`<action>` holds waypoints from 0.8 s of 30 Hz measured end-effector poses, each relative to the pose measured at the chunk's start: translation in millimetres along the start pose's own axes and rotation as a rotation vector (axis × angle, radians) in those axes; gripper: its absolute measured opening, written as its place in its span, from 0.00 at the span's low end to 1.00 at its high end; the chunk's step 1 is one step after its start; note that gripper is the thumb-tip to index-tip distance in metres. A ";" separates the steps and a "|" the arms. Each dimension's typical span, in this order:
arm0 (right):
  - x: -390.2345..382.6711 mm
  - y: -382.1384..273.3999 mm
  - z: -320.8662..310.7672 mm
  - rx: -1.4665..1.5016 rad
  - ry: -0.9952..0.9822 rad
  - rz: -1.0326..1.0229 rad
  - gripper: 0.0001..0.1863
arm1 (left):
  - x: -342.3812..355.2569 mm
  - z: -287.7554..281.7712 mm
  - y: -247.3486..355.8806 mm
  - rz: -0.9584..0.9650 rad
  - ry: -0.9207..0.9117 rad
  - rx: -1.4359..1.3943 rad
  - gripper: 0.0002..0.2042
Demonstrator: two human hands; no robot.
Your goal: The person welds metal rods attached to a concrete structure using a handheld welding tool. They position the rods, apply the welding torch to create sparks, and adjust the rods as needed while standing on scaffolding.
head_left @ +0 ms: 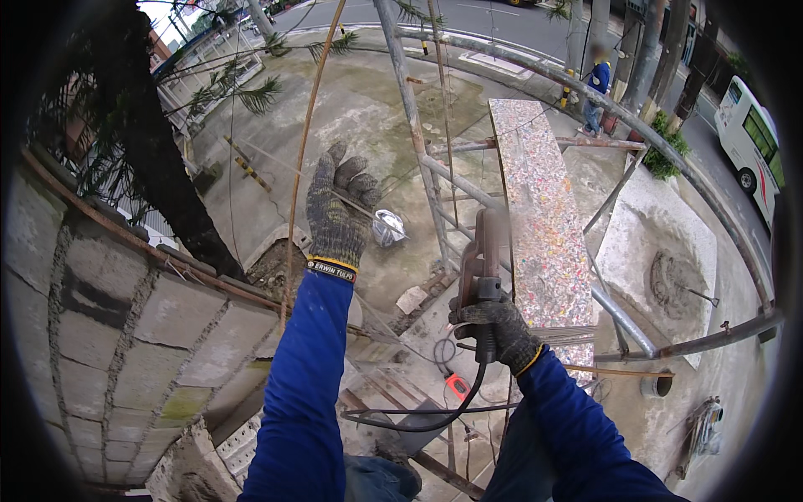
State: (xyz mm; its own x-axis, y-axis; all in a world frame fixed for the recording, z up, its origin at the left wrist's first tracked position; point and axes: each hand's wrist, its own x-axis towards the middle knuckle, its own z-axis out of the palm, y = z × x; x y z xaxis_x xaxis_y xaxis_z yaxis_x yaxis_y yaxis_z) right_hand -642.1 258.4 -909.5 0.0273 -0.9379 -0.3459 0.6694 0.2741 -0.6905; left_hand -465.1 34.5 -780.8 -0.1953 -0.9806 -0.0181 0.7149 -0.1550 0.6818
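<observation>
My left hand [333, 213], in a dark knitted work glove, is raised at the centre-left with its fingers curled around a thin rod [352, 203]. The rod runs slantwise across the palm, and its far part shows beyond the hand. My right hand [500, 331], gloved the same way, grips the lower handle of a dark angle grinder [483, 259]. This tool stands upright in my grip, with a blurred disc seen nearly edge-on beside its head. From its bottom a black power cord [468, 402] loops down and to the left.
A speckled board [544, 209] lies across the pipe scaffold [468, 186] at right. Left is a concrete block wall [138, 322] with a rusty bar along its top. Below are a silver bag [389, 227], an orange device [457, 385] and a mortar pile [672, 279]. A person [595, 88] stands far right.
</observation>
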 end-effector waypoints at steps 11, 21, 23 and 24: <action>-2.2 4.3 18.4 -0.109 -0.002 0.040 0.19 | -5.5 -1.3 -10.2 0.096 0.042 0.119 0.18; 3.5 10.8 14.0 -0.074 0.023 0.062 0.18 | 14.8 -29.3 -14.4 0.041 0.093 0.092 0.18; 5.6 16.3 11.9 -0.085 0.007 0.040 0.18 | 12.7 -23.5 -20.0 0.070 0.077 0.026 0.18; 6.5 17.1 11.2 -0.093 -0.002 0.026 0.18 | 12.1 -19.6 -21.3 0.086 0.066 -0.009 0.18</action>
State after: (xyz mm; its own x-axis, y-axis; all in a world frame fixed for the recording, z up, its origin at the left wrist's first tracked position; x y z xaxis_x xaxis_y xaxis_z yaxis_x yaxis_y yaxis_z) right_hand -622.2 254.7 -916.5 0.0453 -0.9305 -0.3634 0.5970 0.3169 -0.7370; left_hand -469.5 23.6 -809.9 -0.0883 -0.9961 -0.0082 0.7331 -0.0705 0.6765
